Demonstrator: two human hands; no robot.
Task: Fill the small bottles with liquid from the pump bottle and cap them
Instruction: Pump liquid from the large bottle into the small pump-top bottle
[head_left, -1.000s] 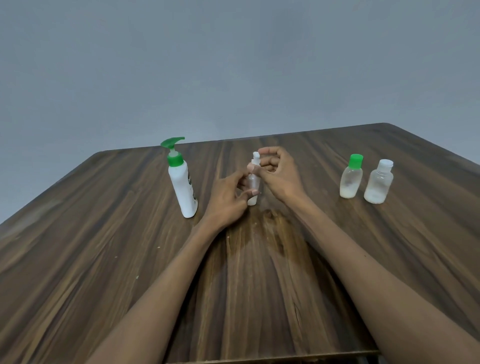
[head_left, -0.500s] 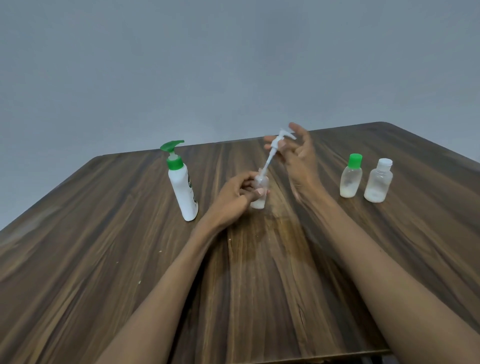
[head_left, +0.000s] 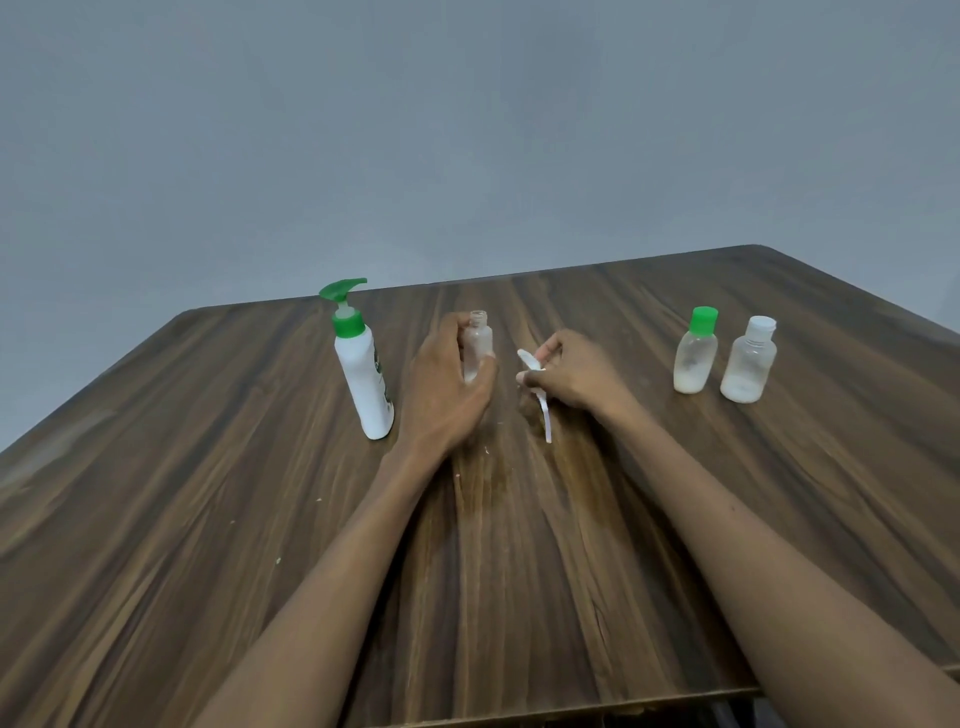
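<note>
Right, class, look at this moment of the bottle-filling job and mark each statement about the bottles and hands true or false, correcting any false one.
1. The left hand holds a small open bottle with no cap on it. True.
2. The right hand is empty. False: it holds a white spray top with its tube.
3. The pump bottle has a green pump head. True.
4. Both small bottles at the right have green caps. False: the green-capped bottle stands beside a white-capped bottle.
5. The pump bottle lies on its side. False: it stands on the table.
</note>
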